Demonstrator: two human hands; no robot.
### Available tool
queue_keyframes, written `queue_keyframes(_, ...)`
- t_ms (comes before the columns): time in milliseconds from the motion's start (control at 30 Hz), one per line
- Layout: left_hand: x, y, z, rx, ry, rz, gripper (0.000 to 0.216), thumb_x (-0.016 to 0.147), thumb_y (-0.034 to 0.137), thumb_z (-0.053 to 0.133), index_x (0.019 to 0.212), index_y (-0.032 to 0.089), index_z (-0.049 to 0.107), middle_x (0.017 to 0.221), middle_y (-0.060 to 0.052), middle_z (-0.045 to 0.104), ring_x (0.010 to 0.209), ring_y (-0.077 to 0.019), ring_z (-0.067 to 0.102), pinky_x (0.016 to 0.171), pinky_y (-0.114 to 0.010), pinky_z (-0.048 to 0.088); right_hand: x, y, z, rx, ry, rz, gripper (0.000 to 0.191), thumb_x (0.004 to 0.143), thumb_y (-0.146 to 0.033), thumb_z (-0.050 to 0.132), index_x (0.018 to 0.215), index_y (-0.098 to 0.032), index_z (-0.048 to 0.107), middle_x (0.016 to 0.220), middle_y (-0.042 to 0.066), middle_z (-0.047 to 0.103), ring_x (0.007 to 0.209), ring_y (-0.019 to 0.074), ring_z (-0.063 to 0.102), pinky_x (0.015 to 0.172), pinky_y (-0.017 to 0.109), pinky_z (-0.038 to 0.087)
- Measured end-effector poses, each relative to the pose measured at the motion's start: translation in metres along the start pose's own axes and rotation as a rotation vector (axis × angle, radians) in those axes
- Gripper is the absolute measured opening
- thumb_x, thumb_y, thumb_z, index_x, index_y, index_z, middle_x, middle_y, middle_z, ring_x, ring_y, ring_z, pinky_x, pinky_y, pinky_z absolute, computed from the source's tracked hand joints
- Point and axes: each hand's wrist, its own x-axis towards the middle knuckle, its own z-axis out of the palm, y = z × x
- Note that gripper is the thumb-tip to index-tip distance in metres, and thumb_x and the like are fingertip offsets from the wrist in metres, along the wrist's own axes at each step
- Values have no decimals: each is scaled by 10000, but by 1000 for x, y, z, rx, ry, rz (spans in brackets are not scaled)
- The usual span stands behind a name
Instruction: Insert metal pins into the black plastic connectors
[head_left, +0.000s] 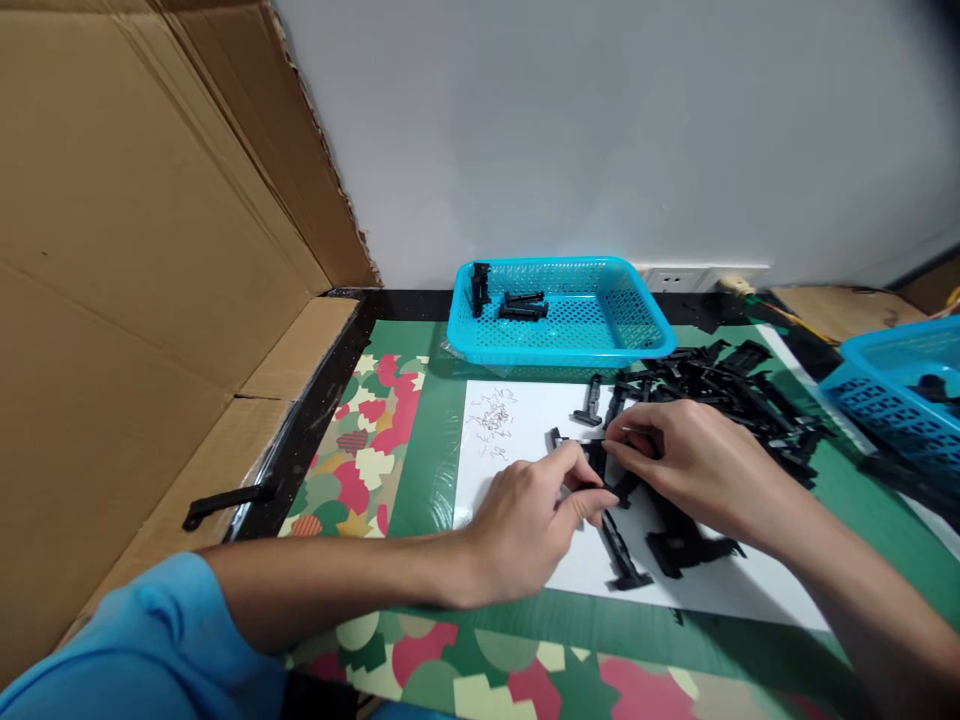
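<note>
My left hand (521,520) is closed in a pinch over the white sheet (480,490), on a slim black plastic part (595,456). Just above and to the right, my right hand (686,455) pinches thumb and forefinger together at the same part; whatever lies between those fingertips is too small to make out. Around the hands are more black plastic parts: one long piece (621,555) below the left fingertips, a wider one (686,550) under the right wrist, and an upright one (591,400) above. Thin, short wire-like bits (495,415) are scattered on the sheet's left side.
A heap of black parts (727,385) lies behind my right hand. The blue basket (562,357) at the back holds a few similar pieces; another blue basket (885,400) stands at right. Cardboard (150,200) walls the left side, with a lone black part (225,503) near the edge.
</note>
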Motion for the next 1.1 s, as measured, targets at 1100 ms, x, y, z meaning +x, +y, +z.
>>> queue_keyframes(1100, 6, -6, 1, -178, 16, -1, 223, 1015, 405, 735, 946, 219, 633, 812, -13, 747, 756, -176, 711, 762, -282, 540, -2, -12, 10, -98, 21, 81, 184, 910, -345, 637, 893, -308, 816, 767, 20, 806, 691, 272, 739, 580, 324, 350)
